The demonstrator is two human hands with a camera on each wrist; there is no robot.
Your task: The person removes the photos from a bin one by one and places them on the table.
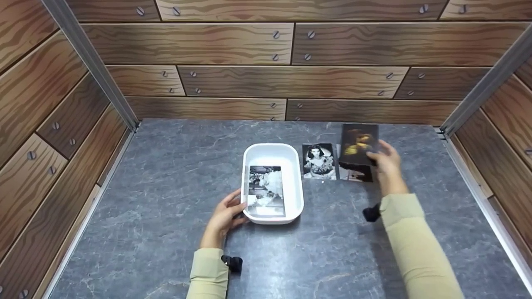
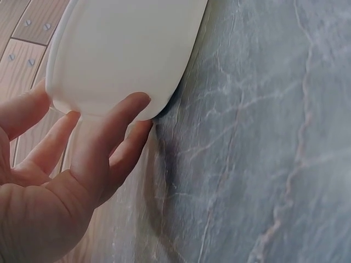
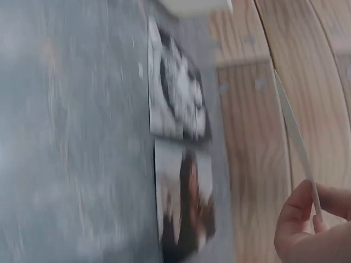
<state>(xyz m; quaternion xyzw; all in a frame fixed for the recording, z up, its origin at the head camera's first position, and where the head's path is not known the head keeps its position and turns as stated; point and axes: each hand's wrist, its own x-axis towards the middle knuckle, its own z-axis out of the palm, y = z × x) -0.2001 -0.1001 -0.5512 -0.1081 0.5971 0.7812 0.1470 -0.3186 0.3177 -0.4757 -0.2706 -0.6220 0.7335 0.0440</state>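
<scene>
A white, rounded rectangular tub [image 1: 294, 182] stands mid-table with a black-and-white photo [image 1: 266, 189] lying in it. At its near left corner my left hand [image 1: 226, 214] holds the tub by its rim and side; in the left wrist view, the fingers of this hand [image 2: 82, 148] meet the tub's outer wall [image 2: 126, 49]. My right hand [image 1: 388, 164] pinches a dark photo with a yellowish figure [image 1: 359, 144] by its edge, above the table. In the right wrist view that photo [image 3: 296, 134] appears edge-on between thumb and fingers.
Right of the tub lies a black-and-white portrait photo [image 1: 319, 162]. Beside it, another photo [image 1: 357, 173] is partly covered by the raised one. Wood-patterned walls [image 1: 232, 43] enclose the grey marbled table [image 1: 166, 187] at the back and both sides.
</scene>
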